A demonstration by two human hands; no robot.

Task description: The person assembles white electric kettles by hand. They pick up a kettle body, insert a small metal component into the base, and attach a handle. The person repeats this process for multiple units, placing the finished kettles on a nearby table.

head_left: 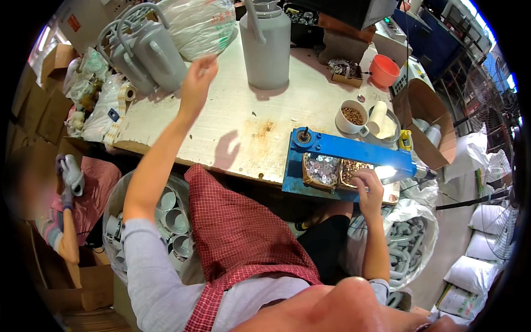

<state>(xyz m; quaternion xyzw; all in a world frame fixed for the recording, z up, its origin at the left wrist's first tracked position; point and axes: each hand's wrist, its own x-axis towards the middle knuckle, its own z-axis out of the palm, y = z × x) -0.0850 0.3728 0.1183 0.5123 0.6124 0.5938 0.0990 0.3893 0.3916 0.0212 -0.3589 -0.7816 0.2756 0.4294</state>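
Observation:
My left hand (199, 83) is raised over the white table, fingers apart and holding nothing. Its shadow falls on the tabletop nearer to me. A tall grey jug (266, 58) with a handle stands upright to the right of that hand, apart from it. My right hand (369, 188) is at a small box of brass-coloured pieces (348, 170), under the blue arm of a bench machine (354, 146). Its fingers are bent together, and whatever is between them is too small to make out. Beside that box lies another, full of silvery round pieces (321, 170).
Several grey jugs (157, 52) stand at the back left beside a white plastic bag (193, 27). A white mug of small brass parts (352, 117) and a red bowl (384, 71) are at the right. Sacks of grey parts (406, 246) flank me; a co-worker (83, 199) sits left.

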